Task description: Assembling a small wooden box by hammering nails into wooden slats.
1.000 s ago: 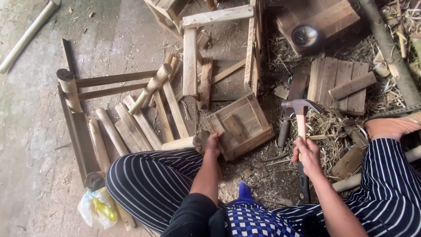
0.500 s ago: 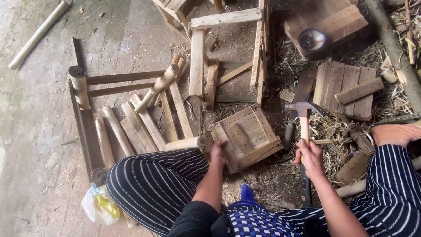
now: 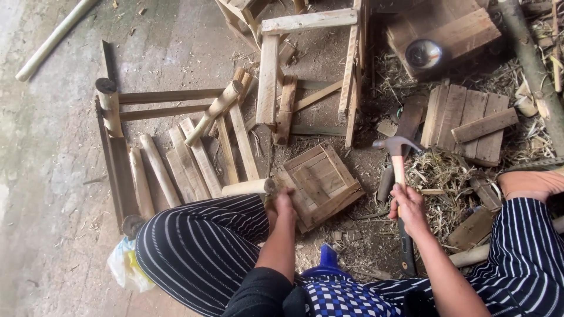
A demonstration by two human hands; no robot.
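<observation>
A bare concrete floor [image 3: 53, 176] carries everything here, smooth and grey on the left, littered with wood shavings [image 3: 446, 176] toward the right edge. Largest on it is a wooden frame of rails and round posts [image 3: 117, 117] lying flat at the left, with loose slats and round pegs [image 3: 194, 158] spread inside it. Above the middle stands an unfinished stool frame [image 3: 305, 64], and at the top right corner a wooden block [image 3: 452, 29] bears a small metal bowl [image 3: 424, 54]. Just below it lies a slatted board panel [image 3: 464, 120].

The person sits low, legs in striped trousers [image 3: 200, 246] spread to either side. Between the knees, on the floor, lies a small square wooden box [image 3: 318, 185], tilted like a diamond. The left hand [image 3: 284, 205] rests against the box's near left corner, fingers curled around that edge and gripping it; a short round peg [image 3: 247, 188] lies just beside the hand on the left.

The right hand [image 3: 409, 208] is closed tight around the wooden handle of a claw hammer [image 3: 397, 154], whose steel head is raised above the floor, a little to the right of the box and apart from it. A plastic bag [image 3: 126, 267] lies at the bottom left beside the thigh.
</observation>
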